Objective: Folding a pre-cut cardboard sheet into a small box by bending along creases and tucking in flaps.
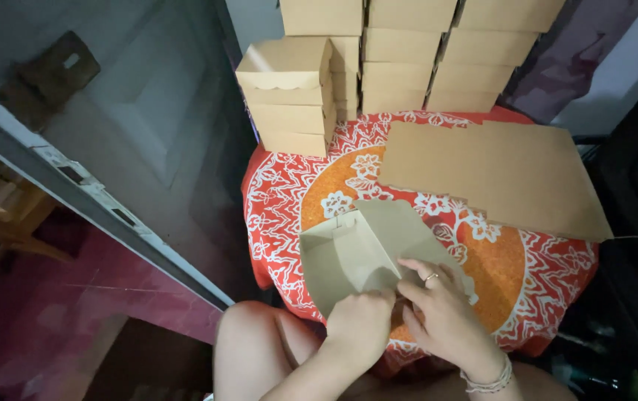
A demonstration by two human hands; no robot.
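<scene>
The left hand is curled over the near edge of a half-folded cardboard box, its fingers bent down onto the card. The right hand lies just beside it with fingers spread flat, pressing a flap of the same box; a ring sits on one finger and a beaded bracelet on the wrist. The box rests at the near edge of the worktop (a round one under a red and orange floral cloth), its open side turned up and one wall standing.

Beyond the box lies one pile of flat, unfolded cardboard sheets; how many sheets it holds cannot be told. At the far edge stand finished boxes in four stacks, the leftmost three high with its top lid partly raised. The other stacks are cut off by the top of the frame, so the full count is hidden.

Bare cloth shows between box and sheets and to the right of the hands. The person's knee meets the near edge. To the left the worktop drops off toward a dim grey door.
</scene>
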